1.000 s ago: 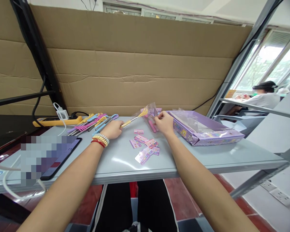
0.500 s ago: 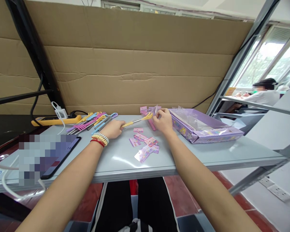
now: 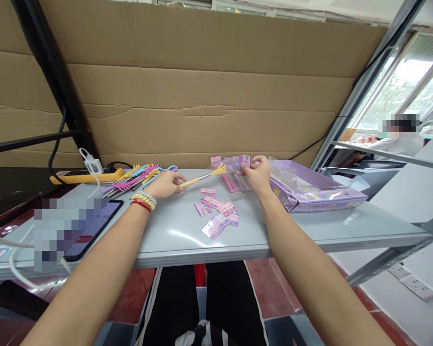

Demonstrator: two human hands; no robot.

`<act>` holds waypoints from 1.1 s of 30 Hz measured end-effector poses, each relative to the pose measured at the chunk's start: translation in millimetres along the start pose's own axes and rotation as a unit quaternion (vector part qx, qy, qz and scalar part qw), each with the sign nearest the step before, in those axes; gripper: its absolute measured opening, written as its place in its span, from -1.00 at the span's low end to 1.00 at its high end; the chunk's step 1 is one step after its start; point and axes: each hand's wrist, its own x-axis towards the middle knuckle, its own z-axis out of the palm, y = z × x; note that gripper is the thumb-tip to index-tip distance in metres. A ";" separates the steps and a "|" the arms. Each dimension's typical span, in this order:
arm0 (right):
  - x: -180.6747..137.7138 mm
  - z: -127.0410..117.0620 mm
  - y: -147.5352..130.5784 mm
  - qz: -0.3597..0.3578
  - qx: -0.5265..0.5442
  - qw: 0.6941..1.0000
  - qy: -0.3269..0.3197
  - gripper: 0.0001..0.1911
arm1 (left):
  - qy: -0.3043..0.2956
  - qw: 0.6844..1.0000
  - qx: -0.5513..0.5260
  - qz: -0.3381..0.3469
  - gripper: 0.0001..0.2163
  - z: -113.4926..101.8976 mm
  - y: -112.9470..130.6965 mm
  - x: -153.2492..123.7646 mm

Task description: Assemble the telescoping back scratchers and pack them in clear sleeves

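My left hand (image 3: pixel 168 184) pinches the handle end of a yellow back scratcher (image 3: pixel 191 182), which has a metal rod and a claw-shaped head pointing right. Farther right, my right hand (image 3: pixel 259 174) has its fingers closed on a clear plastic package (image 3: pixel 241 180) with a purple printed card at its top and a slim purple item inside. Beside it lies another package with a pink item (image 3: pixel 228 182). Several small pink and purple cards (image 3: pixel 226 208) are scattered on the table in front of my hands.
More coloured back scratchers (image 3: pixel 139 178) lie in a pile at the left. A purple box (image 3: pixel 324 201) with clear plastic in it stands at right. A phone (image 3: pixel 94 230), cables and a yellow power strip (image 3: pixel 82 178) occupy the left. Cardboard (image 3: pixel 202 91) closes the back; another person sits far right.
My right hand has moved right, bringing the package with the purple card into clearer view. My left hand stays nearly in place with the yellow back scratcher.
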 end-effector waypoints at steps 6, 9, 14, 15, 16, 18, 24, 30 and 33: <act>3.7 -3.2 -0.8 0.023 0.042 0.999 -0.011 -0.51 | 0.025 0.965 -0.256 -0.060 -0.64 -2.1 0.8 -0.8; 4.5 -4.3 0.4 0.021 0.037 0.999 -0.009 -0.51 | 0.064 0.933 -0.346 -0.081 -0.65 -3.5 4.1 -1.7; 4.5 -4.1 0.9 0.042 0.036 0.998 -0.022 -0.62 | 0.134 0.889 -0.425 -0.107 -0.64 -6.9 7.6 -3.1; 4.5 -4.0 0.8 0.050 0.035 0.998 -0.024 -0.65 | 0.143 0.884 -0.432 -0.112 -0.64 -7.4 7.8 -3.2; 4.6 -4.1 0.8 0.059 0.036 0.997 -0.025 -0.68 | 0.151 0.878 -0.439 -0.116 -0.63 -7.9 7.8 -3.2; 4.6 -4.6 0.7 0.076 0.046 0.996 -0.028 -0.70 | 0.169 0.867 -0.455 -0.116 -0.61 -8.3 7.4 -2.8; 2.8 -6.5 -1.8 0.121 0.080 0.989 -0.039 -0.61 | 0.209 0.830 -0.510 -0.080 -0.61 -7.5 5.1 -0.9; 0.8 -3.9 -5.4 0.115 0.102 0.986 -0.065 -0.61 | 0.236 0.814 -0.527 -0.066 -0.73 -7.1 3.9 1.1; 0.2 -2.1 -5.9 0.098 0.090 0.988 -0.078 -0.73 | 0.248 0.812 -0.526 -0.054 -0.71 -6.8 2.4 2.5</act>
